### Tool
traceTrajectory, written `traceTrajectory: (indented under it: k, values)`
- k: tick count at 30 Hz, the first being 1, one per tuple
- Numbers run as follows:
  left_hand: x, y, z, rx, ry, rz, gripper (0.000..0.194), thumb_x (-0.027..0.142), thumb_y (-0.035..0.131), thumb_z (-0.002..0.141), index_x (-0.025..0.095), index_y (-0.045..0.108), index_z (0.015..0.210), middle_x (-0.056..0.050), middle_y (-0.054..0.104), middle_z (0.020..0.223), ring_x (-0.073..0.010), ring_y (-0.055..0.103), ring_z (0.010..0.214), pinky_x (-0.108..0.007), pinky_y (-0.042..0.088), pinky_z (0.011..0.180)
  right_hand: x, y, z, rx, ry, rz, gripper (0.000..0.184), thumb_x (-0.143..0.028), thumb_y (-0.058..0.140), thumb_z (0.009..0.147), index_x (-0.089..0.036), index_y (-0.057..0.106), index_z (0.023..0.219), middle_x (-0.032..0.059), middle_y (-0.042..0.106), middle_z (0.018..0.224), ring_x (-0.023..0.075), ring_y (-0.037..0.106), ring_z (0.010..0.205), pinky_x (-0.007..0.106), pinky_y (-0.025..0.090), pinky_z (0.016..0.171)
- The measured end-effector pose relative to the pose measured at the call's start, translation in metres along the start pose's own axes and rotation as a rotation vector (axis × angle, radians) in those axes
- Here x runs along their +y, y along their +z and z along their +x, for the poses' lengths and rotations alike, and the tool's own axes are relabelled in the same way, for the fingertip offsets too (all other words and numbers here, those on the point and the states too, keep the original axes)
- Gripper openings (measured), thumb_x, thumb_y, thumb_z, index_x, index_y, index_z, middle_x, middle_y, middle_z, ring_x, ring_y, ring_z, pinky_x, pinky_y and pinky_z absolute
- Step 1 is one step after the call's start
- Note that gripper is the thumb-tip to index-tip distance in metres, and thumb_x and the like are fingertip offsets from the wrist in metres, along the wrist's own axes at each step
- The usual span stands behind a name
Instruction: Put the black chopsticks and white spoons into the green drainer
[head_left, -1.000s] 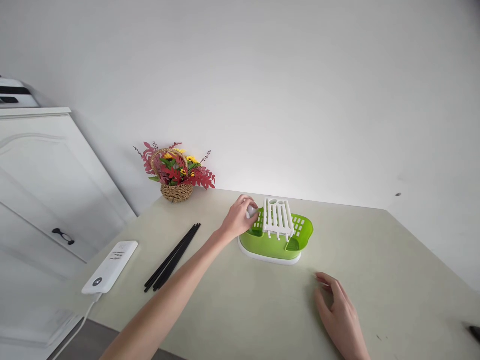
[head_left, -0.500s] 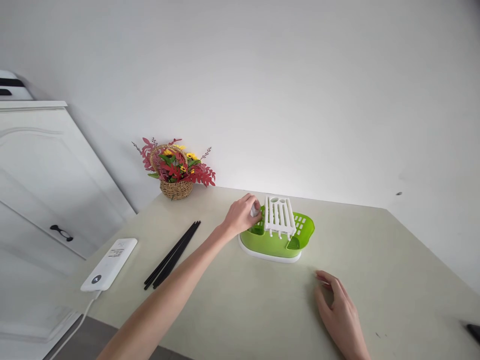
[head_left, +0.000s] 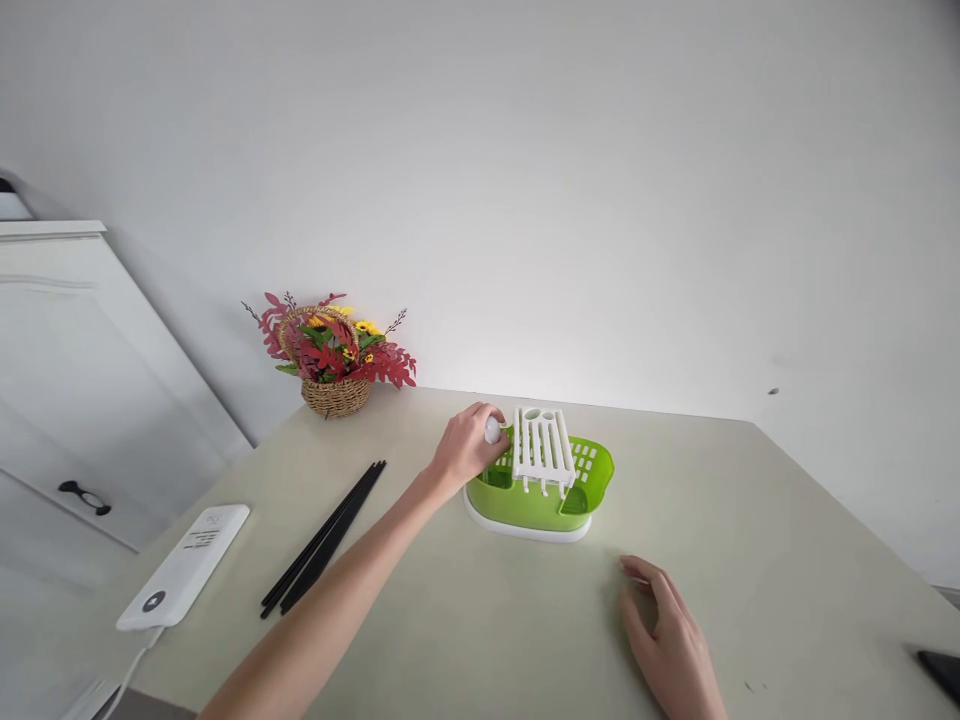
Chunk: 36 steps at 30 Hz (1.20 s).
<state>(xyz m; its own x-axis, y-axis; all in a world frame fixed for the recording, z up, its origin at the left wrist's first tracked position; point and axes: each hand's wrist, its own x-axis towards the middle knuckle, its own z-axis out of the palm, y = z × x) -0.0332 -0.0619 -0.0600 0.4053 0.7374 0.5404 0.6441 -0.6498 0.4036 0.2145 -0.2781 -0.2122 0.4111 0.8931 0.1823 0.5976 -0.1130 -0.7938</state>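
My left hand (head_left: 469, 440) is closed around a small whitish object with a round end (head_left: 492, 430). Fingers cover most of it, so its kind is unclear. They hold it at the left end of a green plastic basket (head_left: 525, 512), which has slotted walls and a white base. Across the basket's middle sits a white slotted rack (head_left: 543, 447), with two round holes at its far end and small hooks at its front. Nearer to me on the right, my right hand (head_left: 666, 630) rests on the table, fingers loosely curved and apart from the thumb, holding nothing.
Several black chopsticks (head_left: 326, 540) lie left of my forearm. Further left is a white power bank (head_left: 184, 570) with a cable. A wicker basket of flowers (head_left: 336, 396) stands by the wall. A dark object (head_left: 939, 668) lies at the table's (head_left: 480, 630) right edge.
The view has shifted slightly, so most things sit lower and further left. My left hand keeps its grip by the basket, and the whitish round end shows more clearly.
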Motion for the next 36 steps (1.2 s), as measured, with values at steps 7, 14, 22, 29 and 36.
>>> traceTrajectory:
  k: [7, 14, 22, 29, 36]
  values:
    - [0.000, -0.002, 0.012, 0.086, 0.015, 0.016, 0.004, 0.020, 0.068, 0.088, 0.022, 0.070, 0.091, -0.003, 0.077, 0.094, -0.0206, 0.071, 0.082, -0.032, 0.054, 0.076, -0.001, 0.001, 0.000, 0.010, -0.016, -0.008, 0.040, -0.049, 0.050, 0.090, -0.026, 0.065, 0.119, 0.0094, 0.071, 0.125, 0.0279, 0.068, 0.110, 0.041, 0.056, 0.088]
    - [0.006, -0.018, 0.038, 0.168, 0.019, 0.001, 0.010, 0.019, 0.067, 0.089, 0.022, 0.065, 0.098, -0.003, 0.076, 0.096, -0.0199, 0.071, 0.082, -0.030, 0.053, 0.073, 0.003, 0.004, 0.000, 0.020, -0.032, -0.003, 0.039, -0.047, 0.050, 0.091, -0.026, 0.064, 0.120, 0.0100, 0.070, 0.126, 0.0280, 0.067, 0.111, 0.039, 0.056, 0.086]
    - [0.010, -0.041, 0.074, 0.260, -0.100, -0.022, 0.022, 0.021, 0.071, 0.079, 0.021, 0.067, 0.101, -0.001, 0.075, 0.089, -0.0195, 0.070, 0.078, -0.030, 0.054, 0.079, -0.002, -0.001, -0.002, -0.024, 0.000, 0.010, 0.038, -0.047, 0.049, 0.092, -0.026, 0.062, 0.121, 0.0092, 0.069, 0.127, 0.0280, 0.065, 0.116, 0.043, 0.053, 0.094]
    - [-0.014, -0.073, 0.099, 0.382, -0.477, -0.273, 0.015, 0.026, 0.076, 0.068, 0.022, 0.074, 0.081, -0.002, 0.078, 0.094, -0.0220, 0.071, 0.088, -0.029, 0.057, 0.077, 0.000, -0.001, -0.002, -0.014, -0.006, -0.001, 0.038, -0.046, 0.049, 0.091, -0.026, 0.063, 0.121, 0.0092, 0.069, 0.127, 0.0285, 0.066, 0.114, 0.042, 0.054, 0.091]
    - [-0.063, -0.094, 0.065, 0.219, -0.709, -0.492, 0.014, 0.029, 0.076, 0.065, 0.016, 0.072, 0.069, -0.002, 0.066, 0.058, -0.0140, 0.057, 0.046, -0.023, 0.039, 0.040, 0.003, -0.002, -0.003, -0.026, -0.017, -0.021, 0.039, -0.047, 0.048, 0.092, -0.027, 0.062, 0.122, 0.0083, 0.068, 0.129, 0.0280, 0.065, 0.114, 0.041, 0.053, 0.088]
